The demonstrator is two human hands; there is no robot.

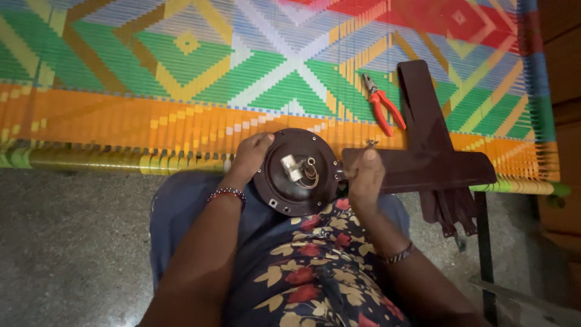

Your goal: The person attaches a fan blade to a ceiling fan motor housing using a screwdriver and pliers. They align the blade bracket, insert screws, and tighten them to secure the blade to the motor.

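Red-handled pliers (pixel 382 110) lie on a woven cot (pixel 181 72).

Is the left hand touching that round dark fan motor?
Touching: the head view shows the left hand gripping the rim of the round motor housing.

Woven cot (pixel 181 72), bright geometric pattern, green, orange, red; grey speckled stone floor (pixel 72 242) below; dim light.
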